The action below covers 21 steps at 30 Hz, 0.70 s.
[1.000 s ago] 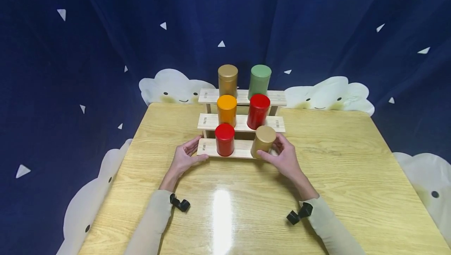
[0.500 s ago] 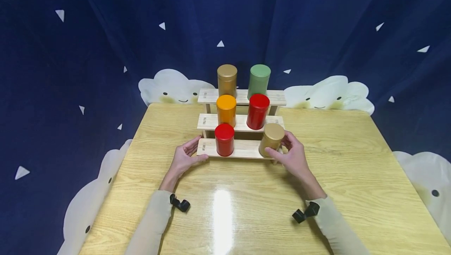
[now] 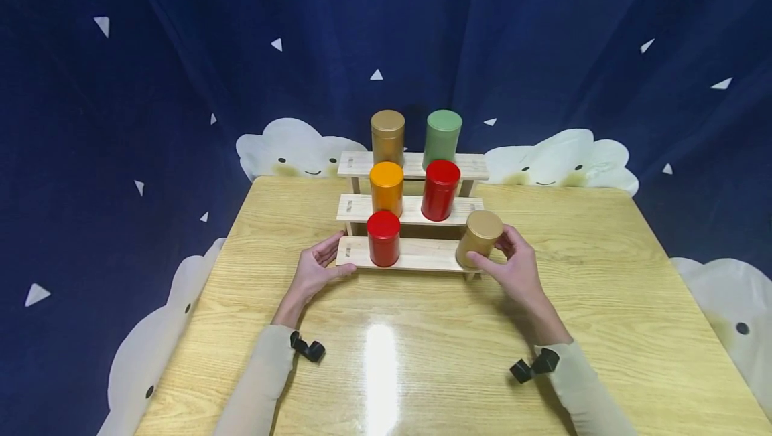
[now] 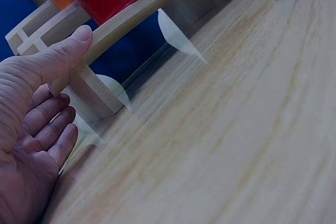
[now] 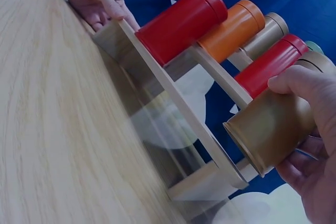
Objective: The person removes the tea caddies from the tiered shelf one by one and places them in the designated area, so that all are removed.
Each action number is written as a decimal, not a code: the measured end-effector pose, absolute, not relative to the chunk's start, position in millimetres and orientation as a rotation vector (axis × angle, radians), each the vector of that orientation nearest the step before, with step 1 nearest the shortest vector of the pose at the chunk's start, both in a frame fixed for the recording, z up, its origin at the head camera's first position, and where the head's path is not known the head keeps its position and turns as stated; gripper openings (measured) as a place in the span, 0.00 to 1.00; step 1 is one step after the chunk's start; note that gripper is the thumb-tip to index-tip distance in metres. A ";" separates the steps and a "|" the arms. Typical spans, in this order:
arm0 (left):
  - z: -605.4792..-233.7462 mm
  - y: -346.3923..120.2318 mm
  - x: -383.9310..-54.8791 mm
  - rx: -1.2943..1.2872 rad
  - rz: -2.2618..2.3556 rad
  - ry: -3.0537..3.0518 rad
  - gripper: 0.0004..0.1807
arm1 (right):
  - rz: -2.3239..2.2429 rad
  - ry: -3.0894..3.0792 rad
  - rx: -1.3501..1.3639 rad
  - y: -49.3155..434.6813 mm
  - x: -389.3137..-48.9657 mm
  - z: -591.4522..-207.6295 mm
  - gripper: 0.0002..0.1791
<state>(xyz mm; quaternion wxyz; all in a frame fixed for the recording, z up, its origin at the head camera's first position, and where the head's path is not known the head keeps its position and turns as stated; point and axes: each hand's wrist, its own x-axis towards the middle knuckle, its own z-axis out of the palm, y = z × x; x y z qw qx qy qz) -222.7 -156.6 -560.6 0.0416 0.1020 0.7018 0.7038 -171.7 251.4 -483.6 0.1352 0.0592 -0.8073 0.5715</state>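
Observation:
My right hand grips a gold lidded tin between thumb and fingers at the right end of the lowest board of a three-step wooden display rack. The tin leans slightly; in the right wrist view its bottom rim shows clear of the board. On the left, my left hand holds the end of that board, thumb on the front edge, index finger partly hidden behind it. A red tin stands on the same board nearer the left hand.
The middle step bears an orange tin and a red tin. On the top step stand another gold tin and a green tin. The rack is on a wooden table, before a dark blue curtain.
My right hand has moved to the right along the lowest board, carrying the gold tin from right of centre to the board's right end. The left hand stays in place.

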 end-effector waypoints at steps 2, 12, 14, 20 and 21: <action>-560.4 -156.4 -222.7 0.309 2.153 2.147 0.45 | 1.639 -2.346 0.155 255.0 -171.0 -482.8 0.36; -562.7 -158.7 -223.5 0.322 2.145 2.164 0.45 | 1.611 -2.319 0.118 272.0 -170.7 -484.4 0.36; -562.1 -158.6 -223.3 0.324 2.145 2.167 0.45 | 1.601 -2.315 0.107 274.7 -170.8 -484.0 0.36; -560.8 -157.9 -222.6 0.320 2.141 2.169 0.44 | 1.595 -2.276 0.087 283.0 -172.3 -482.7 0.35; -560.9 -157.8 -222.7 0.320 2.141 2.165 0.44 | 1.591 -2.270 0.082 284.4 -172.7 -482.4 0.35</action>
